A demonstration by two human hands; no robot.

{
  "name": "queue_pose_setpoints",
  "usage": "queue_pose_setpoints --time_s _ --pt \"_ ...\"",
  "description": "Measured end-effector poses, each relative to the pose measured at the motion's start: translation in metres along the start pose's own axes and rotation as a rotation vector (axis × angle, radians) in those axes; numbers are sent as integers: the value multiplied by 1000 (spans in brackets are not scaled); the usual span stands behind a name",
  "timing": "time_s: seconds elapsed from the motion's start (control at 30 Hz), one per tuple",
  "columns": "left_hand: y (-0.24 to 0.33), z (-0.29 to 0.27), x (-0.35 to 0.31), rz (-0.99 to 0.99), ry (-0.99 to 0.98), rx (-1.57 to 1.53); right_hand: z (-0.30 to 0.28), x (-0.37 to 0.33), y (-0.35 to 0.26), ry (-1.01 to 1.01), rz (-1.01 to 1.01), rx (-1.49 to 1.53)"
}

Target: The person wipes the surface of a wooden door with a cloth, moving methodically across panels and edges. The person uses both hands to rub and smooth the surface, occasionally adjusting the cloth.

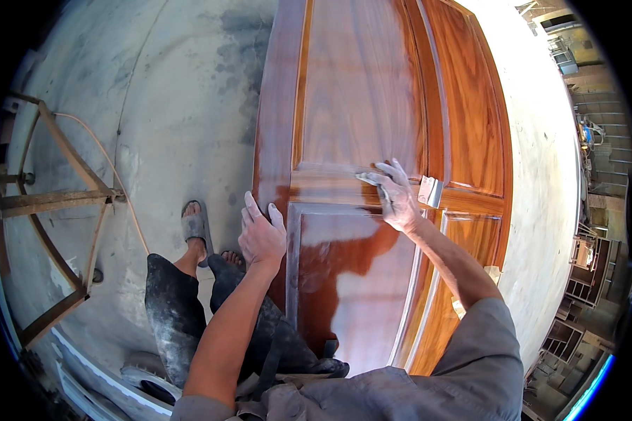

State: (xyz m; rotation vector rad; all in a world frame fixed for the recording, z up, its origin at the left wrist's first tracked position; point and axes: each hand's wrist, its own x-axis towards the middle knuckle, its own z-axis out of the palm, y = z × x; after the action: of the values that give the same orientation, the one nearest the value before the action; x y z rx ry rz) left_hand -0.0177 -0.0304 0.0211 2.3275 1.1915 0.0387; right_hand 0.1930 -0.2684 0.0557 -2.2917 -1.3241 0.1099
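Head view: the left hand [262, 237] touches the wooden door's [358, 91] edge, fingers apart. Whether the right hand's [398, 199] fingers clamp anything, I cannot tell.

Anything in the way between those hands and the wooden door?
Nothing visible is. The left hand is at the left edge of the wooden door, the right hand over its middle rail; anything under the fingers is hidden. A small silvery piece lies aside.
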Motion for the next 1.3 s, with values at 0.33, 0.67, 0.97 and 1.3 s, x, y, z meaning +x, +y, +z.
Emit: queue_pose_setpoints --time_s 0.33,0.67,0.97,1.3 --pt "0 -3 -1 -26 -50 -53 -20 -27 31 52 -5 -149" --pt "-14 -5 -1 15 18 37 50 50 -66 8 -68 -16" --pt "-9 1 -2 53 39 23 69 45 -76 213 -13 53" --pt "-8 1 -4 23 -2 43 -66 -74 16 130 88 -203"
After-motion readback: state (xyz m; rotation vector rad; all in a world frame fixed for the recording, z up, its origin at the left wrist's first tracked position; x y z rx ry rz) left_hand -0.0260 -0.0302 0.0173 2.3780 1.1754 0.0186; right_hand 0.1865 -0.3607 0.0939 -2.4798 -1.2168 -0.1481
